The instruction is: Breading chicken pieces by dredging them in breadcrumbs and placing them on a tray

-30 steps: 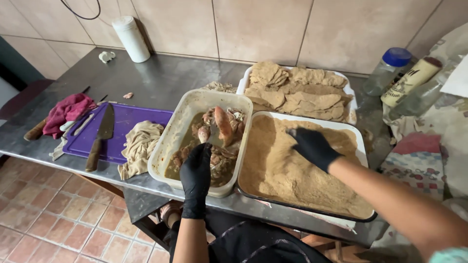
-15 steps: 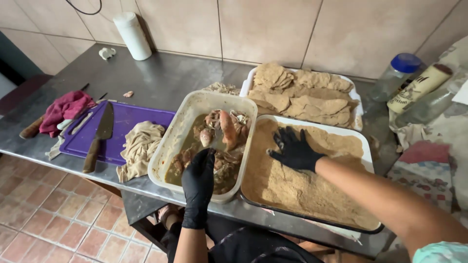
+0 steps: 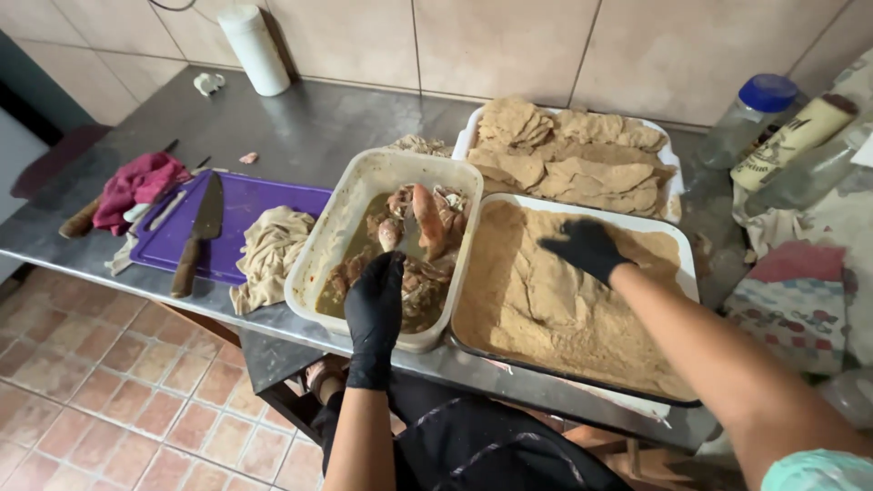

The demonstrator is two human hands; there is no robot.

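Steel counter [image 3: 300, 136], L hand [image 3: 375, 305] lifting meat strip [image 3: 427, 218], long axis upright

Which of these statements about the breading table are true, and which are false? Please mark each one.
1. Both hands wear black gloves. True: left hand, right hand.
2. The left hand is in the tub of marinated meat. True.
3. The right hand holds the knife. False: the knife lies on the purple cutting board; the right hand is on the tray of breadcrumbs.
4. The far tray is empty. False: breaded pieces fill it.
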